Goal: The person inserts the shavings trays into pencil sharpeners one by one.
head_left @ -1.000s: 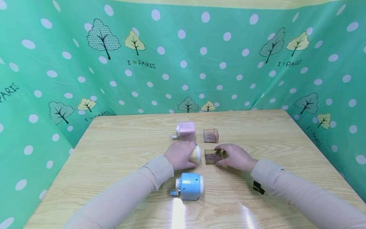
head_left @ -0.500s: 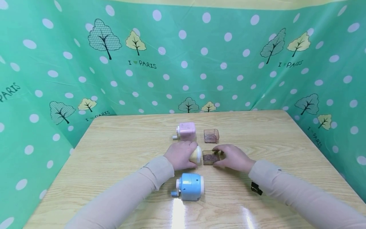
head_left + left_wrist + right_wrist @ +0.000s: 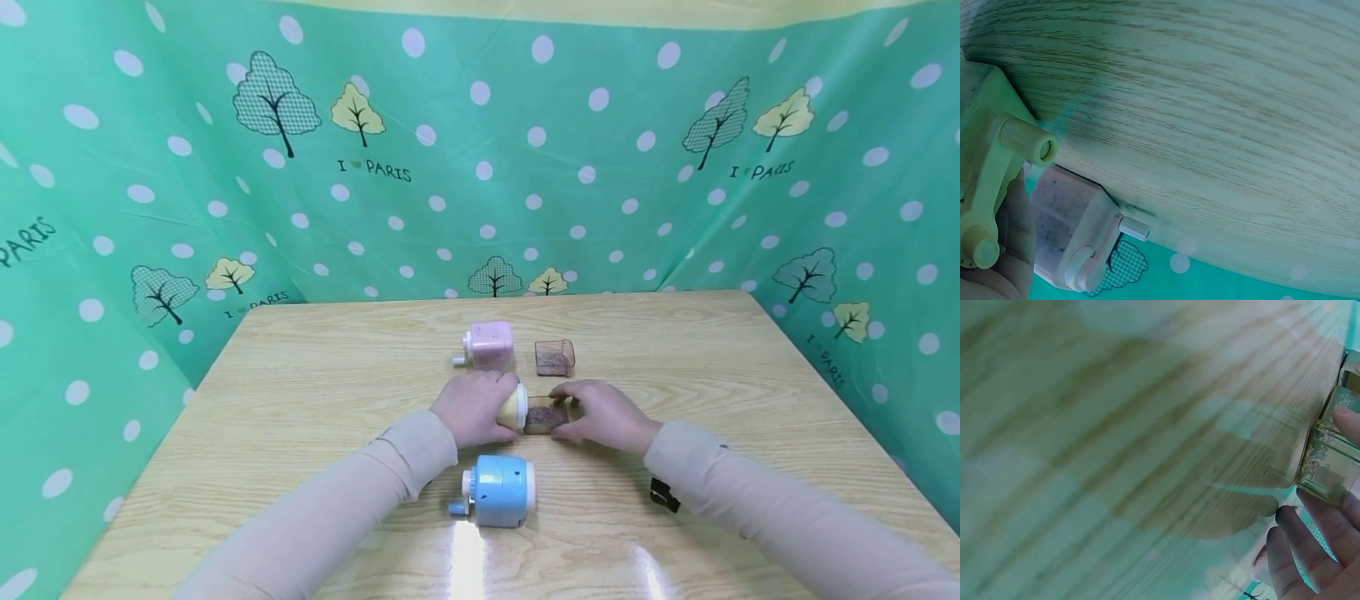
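Observation:
My left hand point(image 3: 474, 408) grips a yellow crank pencil sharpener point(image 3: 512, 410) lying on its side, its white rim facing right. In the left wrist view the sharpener's yellow crank handle point(image 3: 1013, 162) shows beside the fingers. Between thumb and fingers, my right hand point(image 3: 606, 415) pinches a see-through yellowish shavings drawer point(image 3: 546, 422) that holds dark shavings. The drawer's left end is right at the sharpener's white rim. In the right wrist view, the drawer point(image 3: 1329, 459) has fingertips at its near end and the thumb on its side.
Behind the left hand lies a pink crank sharpener point(image 3: 492, 343), with a reddish see-through drawer point(image 3: 555, 360) of shavings to its right. A blue crank sharpener point(image 3: 501, 490) lies nearer on the wooden table point(image 3: 337, 358). A green dotted curtain point(image 3: 420, 100) surrounds the table's back and sides.
My right hand has moved the drawer left, from a small gap away up to the yellow sharpener's rim. The left hand and sharpener have stayed in place.

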`<state>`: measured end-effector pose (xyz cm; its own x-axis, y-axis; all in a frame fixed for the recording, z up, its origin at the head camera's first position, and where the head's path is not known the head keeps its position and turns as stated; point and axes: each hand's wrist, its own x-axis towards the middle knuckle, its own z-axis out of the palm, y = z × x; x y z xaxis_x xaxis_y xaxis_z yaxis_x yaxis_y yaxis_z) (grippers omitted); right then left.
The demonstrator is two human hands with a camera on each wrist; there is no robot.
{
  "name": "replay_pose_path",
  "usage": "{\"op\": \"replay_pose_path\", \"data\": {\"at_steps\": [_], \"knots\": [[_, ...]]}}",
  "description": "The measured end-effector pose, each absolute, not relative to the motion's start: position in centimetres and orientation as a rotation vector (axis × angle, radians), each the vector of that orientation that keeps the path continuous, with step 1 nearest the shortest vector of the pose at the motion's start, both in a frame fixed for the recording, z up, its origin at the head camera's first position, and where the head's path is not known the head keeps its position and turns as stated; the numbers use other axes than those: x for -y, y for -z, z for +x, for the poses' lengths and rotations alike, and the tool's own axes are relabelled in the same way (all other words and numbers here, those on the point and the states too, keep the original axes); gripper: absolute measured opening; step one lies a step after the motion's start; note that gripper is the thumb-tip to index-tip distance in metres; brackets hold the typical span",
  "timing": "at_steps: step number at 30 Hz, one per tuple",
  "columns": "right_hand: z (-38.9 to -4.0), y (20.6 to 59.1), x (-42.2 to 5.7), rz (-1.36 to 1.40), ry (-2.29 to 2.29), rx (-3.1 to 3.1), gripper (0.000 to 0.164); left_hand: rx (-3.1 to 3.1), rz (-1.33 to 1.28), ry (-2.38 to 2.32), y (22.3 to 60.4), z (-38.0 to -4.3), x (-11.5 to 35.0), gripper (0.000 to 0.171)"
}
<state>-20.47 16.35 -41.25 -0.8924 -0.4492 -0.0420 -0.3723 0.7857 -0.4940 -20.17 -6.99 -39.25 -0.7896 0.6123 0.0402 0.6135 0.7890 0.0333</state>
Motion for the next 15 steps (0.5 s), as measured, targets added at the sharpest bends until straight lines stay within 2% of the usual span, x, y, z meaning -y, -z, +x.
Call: {"op": "replay_pose_path", "data": {"at_steps": [15], "knots": [[-20.56,41.30,-15.60,-0.675,0.734,-2.810,0.057,2.940,-1.008,0.062,39.33,-20.25,6.96,0.058]]}}
